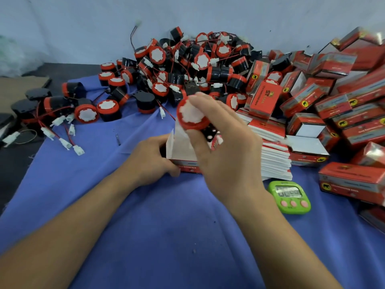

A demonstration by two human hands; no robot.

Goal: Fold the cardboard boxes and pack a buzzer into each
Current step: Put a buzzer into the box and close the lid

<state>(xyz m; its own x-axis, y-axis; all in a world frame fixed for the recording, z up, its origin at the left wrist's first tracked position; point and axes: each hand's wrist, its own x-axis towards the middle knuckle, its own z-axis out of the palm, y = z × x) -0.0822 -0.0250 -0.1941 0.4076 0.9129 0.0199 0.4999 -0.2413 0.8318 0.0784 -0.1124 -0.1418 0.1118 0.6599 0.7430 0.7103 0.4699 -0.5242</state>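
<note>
Boxing a buzzer (192, 116)
Left hand (152, 161) is steadying the apparently open box (183, 147); right hand's (225, 147) grip is pinching the buzzer above it.

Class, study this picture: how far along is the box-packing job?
Done: many folded red boxes piled at right. In hand: the right hand holds a buzzer over the open box that the left hand steadies. Left: a heap of loose buzzers and a stack of flat boxes.
</note>
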